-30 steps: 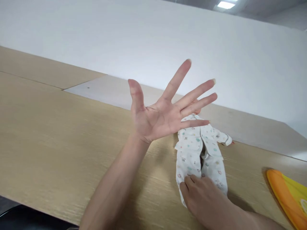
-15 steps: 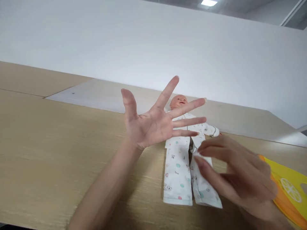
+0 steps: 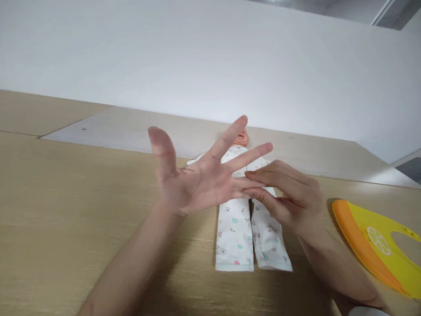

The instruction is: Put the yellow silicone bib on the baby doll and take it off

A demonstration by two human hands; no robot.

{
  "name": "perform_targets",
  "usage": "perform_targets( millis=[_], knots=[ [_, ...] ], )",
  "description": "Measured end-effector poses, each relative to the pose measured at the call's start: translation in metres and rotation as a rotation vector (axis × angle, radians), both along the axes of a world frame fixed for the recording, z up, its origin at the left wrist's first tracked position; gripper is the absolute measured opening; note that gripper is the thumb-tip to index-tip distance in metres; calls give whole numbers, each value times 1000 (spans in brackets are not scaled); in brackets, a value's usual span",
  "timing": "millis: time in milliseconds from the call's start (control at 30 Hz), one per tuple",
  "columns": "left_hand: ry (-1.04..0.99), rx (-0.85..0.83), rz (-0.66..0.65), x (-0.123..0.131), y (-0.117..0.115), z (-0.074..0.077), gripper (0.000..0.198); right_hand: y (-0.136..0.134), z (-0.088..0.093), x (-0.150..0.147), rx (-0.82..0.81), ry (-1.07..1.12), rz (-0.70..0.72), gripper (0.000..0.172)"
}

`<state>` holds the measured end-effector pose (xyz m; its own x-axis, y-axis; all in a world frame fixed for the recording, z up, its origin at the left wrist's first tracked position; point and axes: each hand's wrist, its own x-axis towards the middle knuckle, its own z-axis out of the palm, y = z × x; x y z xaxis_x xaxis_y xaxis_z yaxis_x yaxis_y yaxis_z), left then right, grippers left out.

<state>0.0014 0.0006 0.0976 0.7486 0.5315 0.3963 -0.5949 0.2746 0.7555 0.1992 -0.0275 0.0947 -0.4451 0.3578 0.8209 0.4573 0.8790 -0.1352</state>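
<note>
Up comes our right hand [image 3: 292, 197] from the trousers [image 3: 235, 239] to our wide-spread left hand [image 3: 202, 184]; they're together, firm grip we can't tell, leaving the doll [image 3: 242, 139] beyond them apparently unhandled.

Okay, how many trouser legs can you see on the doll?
2: one leg at picture left, the other leg beside it, nearer the bib. The left hand and right hand partly cover the doll, but no further leg seems hidden.
</note>
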Motion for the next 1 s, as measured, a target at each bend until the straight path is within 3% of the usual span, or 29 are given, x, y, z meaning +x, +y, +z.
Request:
perform_targets(
  millis=[267,367,500,767,1000],
  knots=[
    [-42,-8,8,2,-10,3,118,2,6,3,-54,60,81,14],
    [-47,-24,20,6,-11,1,119,-4,10,0,-92,30,13,11],
    [-49,-31,-7,13,-11,-2,122,-10,10,-4,-29,-77,-96,10],
    [-66,-60,-29,13,-4,-6,122,3,12,20,-8,-79,65,13],
    [-102,-105,-59,14,-9,-5,118,4,17,25,-100,-33,59,11]
  ],
)
